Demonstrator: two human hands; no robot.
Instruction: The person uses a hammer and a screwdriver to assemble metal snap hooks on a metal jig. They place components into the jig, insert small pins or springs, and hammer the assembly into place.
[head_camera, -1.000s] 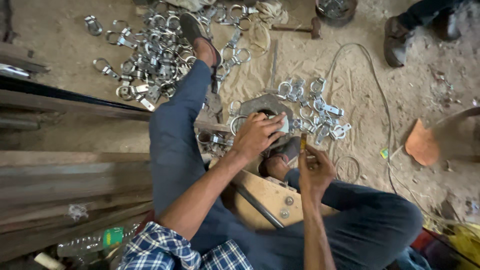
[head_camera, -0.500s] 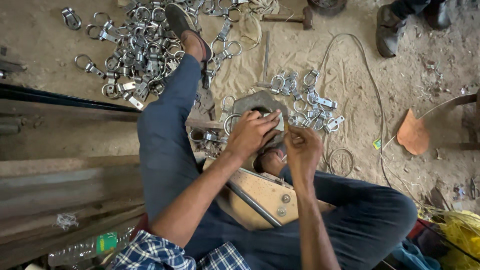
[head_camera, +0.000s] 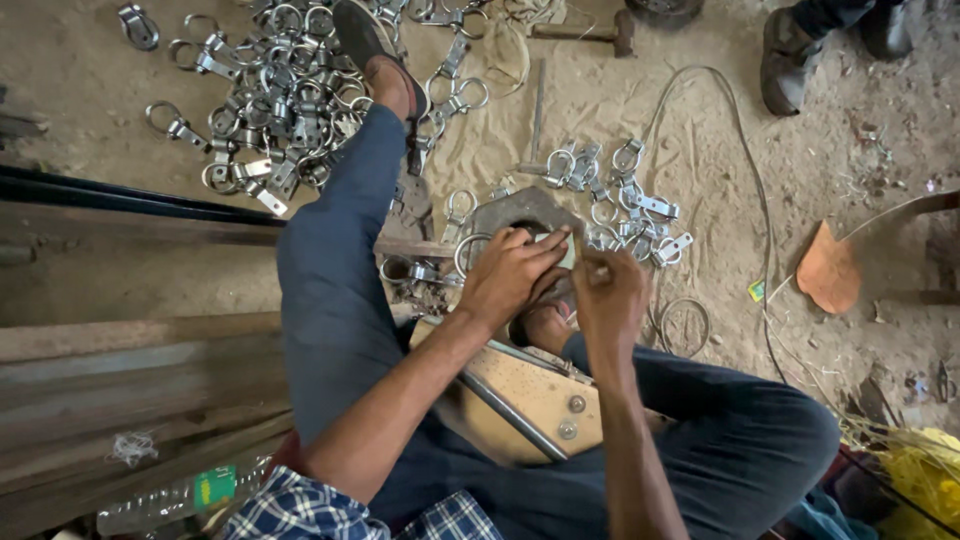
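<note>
Gripping a small shiny metal clamp (head_camera: 566, 252) between both my hands, left (head_camera: 512, 275) and right (head_camera: 610, 295), over the dark block (head_camera: 520, 212).

shirt (head_camera: 300, 512): blue-white checked, short sleeve, lower left of frame | trousers (head_camera: 340, 280): dark blue, long | sandal (head_camera: 362, 38): dark, top centre | forearms bare
</note>
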